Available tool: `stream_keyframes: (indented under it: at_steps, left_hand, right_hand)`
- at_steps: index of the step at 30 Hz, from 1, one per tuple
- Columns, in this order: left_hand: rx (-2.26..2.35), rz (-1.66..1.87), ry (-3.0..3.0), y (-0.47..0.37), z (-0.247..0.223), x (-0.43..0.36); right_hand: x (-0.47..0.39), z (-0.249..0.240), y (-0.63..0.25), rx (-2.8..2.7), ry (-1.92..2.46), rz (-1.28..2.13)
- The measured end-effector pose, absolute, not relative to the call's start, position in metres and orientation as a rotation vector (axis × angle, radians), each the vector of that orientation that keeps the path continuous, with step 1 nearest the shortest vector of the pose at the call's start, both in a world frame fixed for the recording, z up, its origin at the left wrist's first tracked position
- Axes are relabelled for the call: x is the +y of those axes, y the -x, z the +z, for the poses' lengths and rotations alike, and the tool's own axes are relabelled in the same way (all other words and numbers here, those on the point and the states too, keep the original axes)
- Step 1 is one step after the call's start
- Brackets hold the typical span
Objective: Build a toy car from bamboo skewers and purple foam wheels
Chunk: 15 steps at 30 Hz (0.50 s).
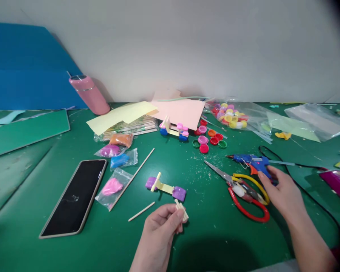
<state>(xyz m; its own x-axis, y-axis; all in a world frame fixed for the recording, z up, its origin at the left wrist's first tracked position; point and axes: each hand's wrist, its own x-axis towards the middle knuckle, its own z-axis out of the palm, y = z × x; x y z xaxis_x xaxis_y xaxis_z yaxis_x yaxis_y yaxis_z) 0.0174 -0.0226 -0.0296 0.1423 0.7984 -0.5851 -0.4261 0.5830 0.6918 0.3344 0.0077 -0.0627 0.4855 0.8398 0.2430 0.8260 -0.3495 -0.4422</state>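
Note:
Between thumb and fingers, my left hand [166, 226] pinches some short pale wooden sticks [181, 210] near the front centre. At the right, my right hand [282, 190] has its fingers round the handle of a blue glue gun [252, 162], whose nozzle points left. Scissors [243, 194] with red and yellow handles lie just left of that hand. Behind my left hand is a small piece with purple ends [166, 187] joined by a pale stick. One loose short stick [141, 211] lies to its left. Farther back stands a similar pink and blue piece [174, 129].
A phone [73, 198], clay bags [113, 187] and a long stick [132, 179] lie left. Bottle caps [204, 139], paper sheets [181, 111] and a pink bottle [90, 94] are farther back. A black cord [306, 190] runs along the right.

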Motion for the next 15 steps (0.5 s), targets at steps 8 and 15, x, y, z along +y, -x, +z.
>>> stream_keyframes:
  at_steps: [8, 15]
  left_hand:
    - [1.099, 0.942, -0.295, -0.028, -0.034, -0.021]
    - [1.115, 1.001, -0.237, -0.03, -0.034, -0.024]
  right_hand:
    - [-0.028, -0.029, -0.199, -1.545, 1.66, 0.883]
    - [-0.026, -0.033, -0.147, -1.475, 1.43, 1.275]
